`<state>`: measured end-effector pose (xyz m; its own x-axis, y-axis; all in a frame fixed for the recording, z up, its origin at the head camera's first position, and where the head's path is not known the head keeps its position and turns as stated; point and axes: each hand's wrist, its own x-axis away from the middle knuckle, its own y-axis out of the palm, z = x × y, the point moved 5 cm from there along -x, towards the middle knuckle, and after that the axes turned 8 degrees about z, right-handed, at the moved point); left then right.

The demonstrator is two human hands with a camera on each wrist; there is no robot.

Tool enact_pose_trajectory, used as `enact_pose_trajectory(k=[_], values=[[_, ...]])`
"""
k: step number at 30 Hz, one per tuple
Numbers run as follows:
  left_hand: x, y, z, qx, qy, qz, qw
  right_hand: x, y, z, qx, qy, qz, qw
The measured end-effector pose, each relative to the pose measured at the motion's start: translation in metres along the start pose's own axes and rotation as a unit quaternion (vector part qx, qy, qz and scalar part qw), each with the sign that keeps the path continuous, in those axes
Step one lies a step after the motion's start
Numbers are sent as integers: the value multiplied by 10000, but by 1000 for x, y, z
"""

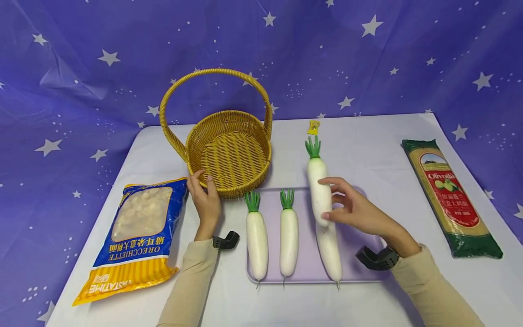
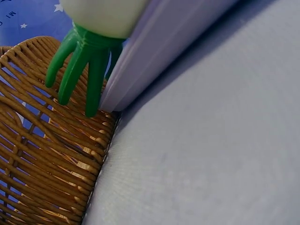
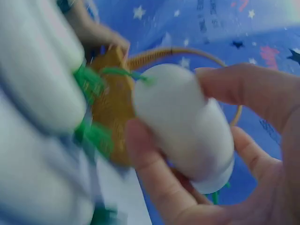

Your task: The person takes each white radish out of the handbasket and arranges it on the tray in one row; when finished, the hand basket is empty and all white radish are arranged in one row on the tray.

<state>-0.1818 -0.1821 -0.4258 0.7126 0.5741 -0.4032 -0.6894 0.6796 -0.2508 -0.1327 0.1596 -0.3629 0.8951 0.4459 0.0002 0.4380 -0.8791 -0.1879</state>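
A white radish (image 1: pixel 318 190) with green stems is in my right hand (image 1: pixel 359 209), gripped near its lower end between thumb and fingers. It is above the lilac tray (image 1: pixel 269 200), overlapping one of three radishes there. Those are a left radish (image 1: pixel 257 245), a middle radish (image 1: pixel 289 240) and a right radish (image 1: pixel 329 254). My left hand (image 1: pixel 207 204) holds the front-left rim of a wicker basket (image 1: pixel 229 159), near the foot of its handle. In the right wrist view, the held radish (image 3: pixel 180 117) shows its root end, blurred. The left wrist view hides the left hand.
A blue and yellow orecchiette bag (image 1: pixel 140 231) lies left of the left forearm. On the right lies a green and red pasta packet (image 1: pixel 451 197). A small yellow packet (image 1: pixel 313 127) is near the table's back edge, behind the held radish. The basket's handle (image 1: pixel 216 71) arches high.
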Motion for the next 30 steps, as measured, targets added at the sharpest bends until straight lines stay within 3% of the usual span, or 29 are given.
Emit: enact_pose_trajectory(k=[7,14,21,30], values=[[0,0,0,0,-21,-23,10000,54,-28,32,1130,350,589,9912],[0,-1,0,6,20,1,10000,89,-31,46,1931,896,649,9749],[1,-1,-1,-19,25,-11,10000,105,-28,46,2363,1083,551,9640],[0,-1,-1,23,8,-7,10000,104,-27,45,2786,1305,340,9509]])
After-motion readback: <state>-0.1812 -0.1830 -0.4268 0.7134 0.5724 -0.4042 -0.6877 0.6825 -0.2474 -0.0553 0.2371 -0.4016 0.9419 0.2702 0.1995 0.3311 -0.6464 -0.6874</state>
